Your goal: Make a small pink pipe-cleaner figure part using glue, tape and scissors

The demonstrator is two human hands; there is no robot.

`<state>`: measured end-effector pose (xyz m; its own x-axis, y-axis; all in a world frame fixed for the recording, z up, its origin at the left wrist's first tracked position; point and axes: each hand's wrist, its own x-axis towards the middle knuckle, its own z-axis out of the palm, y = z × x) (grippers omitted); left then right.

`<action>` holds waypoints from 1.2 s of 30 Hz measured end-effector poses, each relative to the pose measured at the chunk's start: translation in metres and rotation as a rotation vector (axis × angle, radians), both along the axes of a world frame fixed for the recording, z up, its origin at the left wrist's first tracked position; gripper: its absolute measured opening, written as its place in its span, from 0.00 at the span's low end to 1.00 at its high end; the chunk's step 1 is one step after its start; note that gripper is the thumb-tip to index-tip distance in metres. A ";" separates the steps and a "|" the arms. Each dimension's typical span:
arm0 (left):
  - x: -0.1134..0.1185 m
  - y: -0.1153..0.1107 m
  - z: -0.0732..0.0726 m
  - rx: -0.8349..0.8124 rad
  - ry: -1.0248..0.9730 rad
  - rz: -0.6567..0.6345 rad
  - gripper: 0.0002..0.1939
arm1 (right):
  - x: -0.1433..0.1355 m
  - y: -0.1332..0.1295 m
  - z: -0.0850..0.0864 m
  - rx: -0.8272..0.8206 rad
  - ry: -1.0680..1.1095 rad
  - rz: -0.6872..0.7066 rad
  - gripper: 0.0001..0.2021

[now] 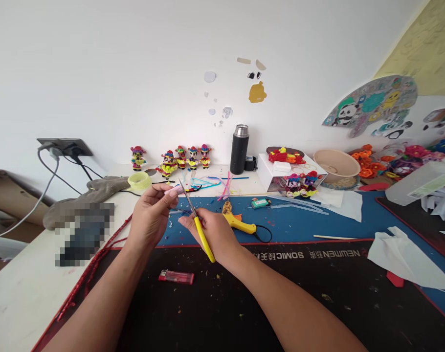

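My left hand (152, 208) is raised over the mat, thumb and fingertips pinching a small pale purple piece (177, 188) whose kind I cannot make out. Yellow-handled scissors (203, 238) are held in my right hand (217, 234). Their thin metal blades point up and left, with the tips beside the purple piece; whether they touch it I cannot tell. Below both hands, a red lighter (176, 277) lies on the black mat (215, 313). A yellow glue gun (240, 224) rests on the blue mat just beyond my right hand.
Several small colourful figures (168, 164) stand along the wall. Behind the hands are pipe cleaners (226, 186), a black thermos (239, 151) and a white box (274, 178). A yellow tape roll (139, 181) sits left. White paper (409, 259) and a wooden stick (334, 237) lie right.
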<state>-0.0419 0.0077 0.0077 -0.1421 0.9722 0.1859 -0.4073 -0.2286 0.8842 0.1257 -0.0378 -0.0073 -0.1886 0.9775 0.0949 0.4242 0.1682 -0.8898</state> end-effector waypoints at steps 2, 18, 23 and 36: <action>0.000 0.000 -0.001 -0.004 0.002 -0.001 0.15 | 0.000 0.001 -0.001 -0.013 0.007 -0.005 0.22; -0.002 0.002 0.001 -0.015 -0.071 -0.013 0.17 | 0.001 0.002 -0.009 -0.226 0.303 0.080 0.30; -0.003 0.002 0.003 -0.032 -0.088 -0.006 0.17 | -0.003 0.002 -0.010 -0.315 0.445 0.130 0.36; -0.003 0.001 0.006 -0.030 -0.085 0.004 0.16 | -0.001 -0.001 -0.009 -0.255 0.346 0.162 0.34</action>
